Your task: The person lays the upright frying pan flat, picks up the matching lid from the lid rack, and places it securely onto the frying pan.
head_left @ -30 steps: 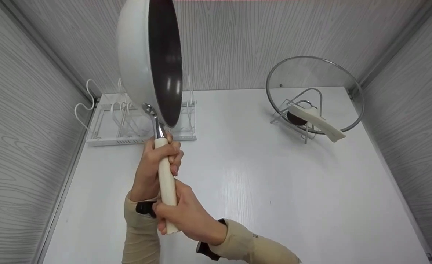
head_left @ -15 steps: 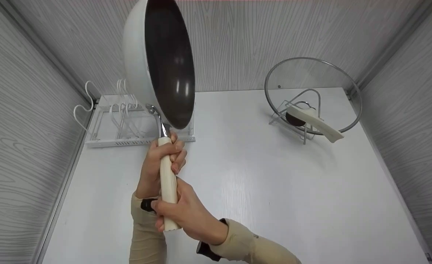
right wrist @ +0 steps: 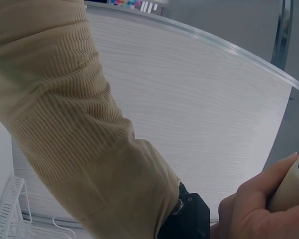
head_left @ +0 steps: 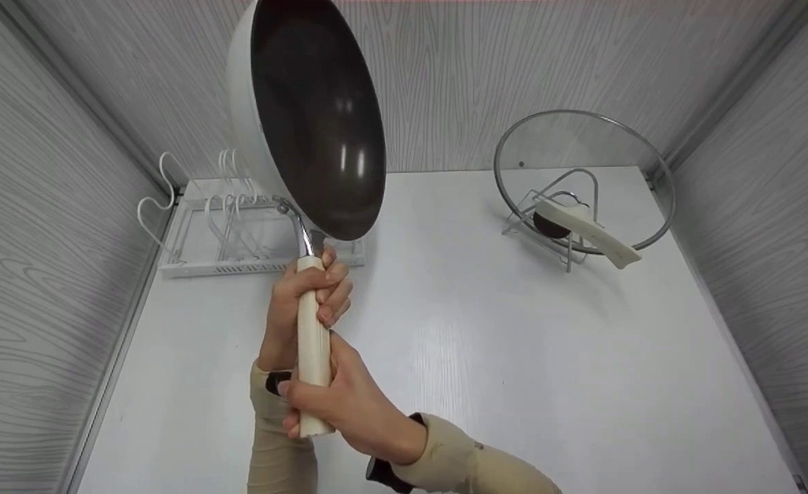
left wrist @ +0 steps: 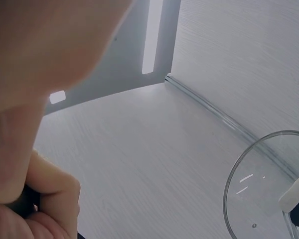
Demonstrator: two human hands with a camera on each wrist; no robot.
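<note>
A white frying pan (head_left: 307,110) with a dark inside stands tilted upright in the air above the white table (head_left: 445,357). Its cream handle (head_left: 313,343) points down toward me. My left hand (head_left: 307,295) grips the upper part of the handle, just under the metal neck. My right hand (head_left: 345,405) grips the handle's lower end, whose tip (right wrist: 291,191) shows in the right wrist view. The left wrist view shows only part of my left hand (left wrist: 35,199) close up, blurred.
A white wire rack (head_left: 239,233) sits on the table at the back left, behind the pan. At the back right a glass lid (head_left: 582,178) with a cream handle leans on a metal stand (head_left: 568,226). Grey wood-grain walls enclose three sides.
The pan has turned so its dark inside faces me more, and it has shifted slightly right. Both hands stayed on the handle, moving a little right with it.
</note>
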